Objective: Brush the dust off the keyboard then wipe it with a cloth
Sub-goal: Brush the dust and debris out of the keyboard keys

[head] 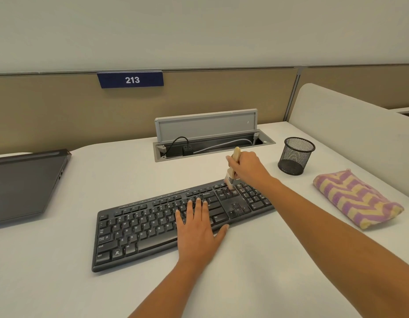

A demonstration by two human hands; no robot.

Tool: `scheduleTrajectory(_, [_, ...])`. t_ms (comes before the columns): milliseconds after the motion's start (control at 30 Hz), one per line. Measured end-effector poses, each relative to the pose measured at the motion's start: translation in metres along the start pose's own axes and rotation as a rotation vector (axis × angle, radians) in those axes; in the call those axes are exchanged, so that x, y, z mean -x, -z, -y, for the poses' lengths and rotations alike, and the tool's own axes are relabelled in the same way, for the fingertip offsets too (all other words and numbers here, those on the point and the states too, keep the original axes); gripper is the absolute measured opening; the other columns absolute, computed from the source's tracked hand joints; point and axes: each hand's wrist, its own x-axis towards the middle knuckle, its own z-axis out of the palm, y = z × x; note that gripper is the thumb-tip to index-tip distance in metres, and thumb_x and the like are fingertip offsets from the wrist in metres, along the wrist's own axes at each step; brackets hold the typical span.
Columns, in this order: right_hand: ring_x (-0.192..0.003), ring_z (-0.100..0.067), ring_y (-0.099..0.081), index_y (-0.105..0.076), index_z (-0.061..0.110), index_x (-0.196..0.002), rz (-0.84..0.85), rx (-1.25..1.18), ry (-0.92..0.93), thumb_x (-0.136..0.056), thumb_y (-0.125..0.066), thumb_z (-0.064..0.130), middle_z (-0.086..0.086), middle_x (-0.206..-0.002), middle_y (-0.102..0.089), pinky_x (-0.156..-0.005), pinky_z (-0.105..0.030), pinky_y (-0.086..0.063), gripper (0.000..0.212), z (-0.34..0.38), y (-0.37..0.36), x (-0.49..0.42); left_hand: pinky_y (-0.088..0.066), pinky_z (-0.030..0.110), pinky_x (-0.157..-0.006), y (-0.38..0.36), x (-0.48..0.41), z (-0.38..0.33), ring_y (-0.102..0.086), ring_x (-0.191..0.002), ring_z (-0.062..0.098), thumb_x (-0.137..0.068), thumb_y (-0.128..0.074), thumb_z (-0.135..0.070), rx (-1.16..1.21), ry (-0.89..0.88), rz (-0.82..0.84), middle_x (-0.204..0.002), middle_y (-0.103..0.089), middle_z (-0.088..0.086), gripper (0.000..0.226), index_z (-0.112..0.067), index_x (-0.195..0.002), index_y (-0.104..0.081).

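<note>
A black keyboard [139,228] lies slanted across the white desk [61,283]. My left hand [196,230] rests flat on its right-of-middle keys, fingers spread, holding nothing. My right hand [249,166] grips the wooden handle of a small brush [232,173], held nearly upright. The pale bristles touch the keys just above the arrow block, left of the number pad. A folded purple-and-yellow zigzag cloth [357,198] lies on the desk to the right of the keyboard, apart from both hands.
A black mesh pen cup [296,156] stands behind the cloth. An open cable tray [212,143] with cables sits at the desk's back. A dark closed laptop [24,184] lies at the left. A partition with sign 213 [130,79] and a white side divider [359,134] bound the desk.
</note>
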Motion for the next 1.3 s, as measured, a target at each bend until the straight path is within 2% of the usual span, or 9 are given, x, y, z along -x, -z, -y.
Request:
scheduleTrajectory(67, [-0.057,-0.018,-0.056,-0.049,0.009,-0.062,0.006,0.01,-0.005,-0.098,-0.043,0.032,-0.009,-0.064,-0.056,-0.043,-0.012,-0.037,0.043,-0.003,-0.004,0.004,0.004,0.05,-0.116,0.0,0.0,0.0,0.005,-0.147,0.023,-0.05,0.044,-0.07,-0.004,0.0,0.0,-0.161,0.003,0.002,0.124,-0.017,-0.153,0.0])
scheduleTrajectory(167, [-0.072,-0.029,-0.067,-0.06,-0.004,-0.079,0.058,0.024,-0.018,-0.099,-0.041,0.03,-0.02,-0.08,-0.067,-0.06,-0.027,-0.051,0.044,-0.006,-0.006,0.003,0.004,0.05,-0.116,0.0,0.0,0.0,0.006,-0.147,0.023,-0.051,0.043,-0.07,-0.003,-0.001,0.0,-0.161,0.003,0.002,0.123,-0.017,-0.153,0.0])
scheduleTrajectory(233, [-0.064,-0.026,-0.067,-0.063,-0.008,-0.089,0.11,0.039,-0.035,-0.099,-0.041,0.028,-0.023,-0.084,-0.068,-0.064,-0.031,-0.055,0.044,-0.007,-0.003,0.001,0.004,0.049,-0.116,0.0,0.0,0.0,0.005,-0.147,0.023,-0.051,0.043,-0.07,-0.008,-0.004,-0.001,-0.161,0.003,0.002,0.123,-0.017,-0.153,0.0])
scheduleTrajectory(367, [-0.04,-0.008,-0.056,-0.059,-0.001,-0.086,0.22,0.075,-0.058,-0.099,-0.042,0.023,-0.02,-0.079,-0.068,-0.047,-0.015,-0.05,0.033,-0.004,0.005,-0.003,0.004,0.05,-0.116,0.0,0.0,0.0,0.004,-0.147,0.023,-0.06,0.034,-0.074,0.0,-0.003,-0.009,-0.161,0.001,0.003,0.116,-0.017,-0.153,-0.002])
scheduleTrajectory(533, [-0.034,-0.009,-0.058,-0.054,0.001,-0.076,0.32,0.084,-0.111,-0.098,-0.042,0.019,-0.019,-0.073,-0.067,-0.042,-0.017,-0.052,0.031,-0.001,0.02,-0.013,0.004,0.05,-0.115,0.0,0.0,0.0,0.005,-0.147,0.023,-0.058,0.035,-0.071,-0.018,-0.003,0.0,-0.161,0.003,0.003,0.115,-0.016,-0.153,0.0])
scheduleTrajectory(767, [-0.084,-0.033,-0.068,-0.064,-0.005,-0.095,-0.026,-0.014,-0.064,-0.097,-0.046,0.031,-0.021,-0.092,-0.067,-0.078,-0.038,-0.055,0.04,-0.004,0.012,-0.011,0.004,0.049,-0.116,0.0,0.001,0.0,0.005,-0.147,0.023,-0.055,0.039,-0.071,-0.019,-0.001,0.0,-0.161,0.004,0.003,0.119,-0.016,-0.153,0.0])
scheduleTrajectory(967, [-0.078,-0.028,-0.067,-0.063,-0.006,-0.098,0.022,0.01,-0.132,-0.096,-0.048,0.032,-0.02,-0.093,-0.068,-0.061,-0.025,-0.048,0.041,-0.017,0.003,-0.01,0.003,0.049,-0.116,0.001,0.0,0.0,0.005,-0.147,0.023,-0.052,0.042,-0.071,-0.013,0.0,0.005,-0.161,0.004,0.002,0.122,-0.017,-0.153,0.0])
scheduleTrajectory(1200, [-0.038,-0.006,-0.059,-0.06,-0.002,-0.098,0.25,0.059,-0.176,-0.097,-0.046,0.022,-0.015,-0.082,-0.069,-0.047,-0.016,-0.051,0.029,-0.018,0.019,-0.012,0.003,0.05,-0.116,0.002,0.001,0.0,0.006,-0.147,0.022,-0.057,0.035,-0.071,-0.023,0.003,0.015,-0.161,0.005,0.002,0.115,-0.017,-0.153,0.001])
scheduleTrajectory(1300, [-0.039,-0.009,-0.06,-0.058,-0.001,-0.09,0.369,0.147,-0.174,-0.098,-0.045,0.021,-0.015,-0.079,-0.067,-0.049,-0.016,-0.052,0.026,-0.012,0.026,-0.012,0.004,0.049,-0.116,0.003,0.001,-0.001,0.007,-0.147,0.022,-0.062,0.029,-0.074,-0.024,0.002,0.022,-0.161,0.005,0.002,0.11,-0.017,-0.153,0.002])
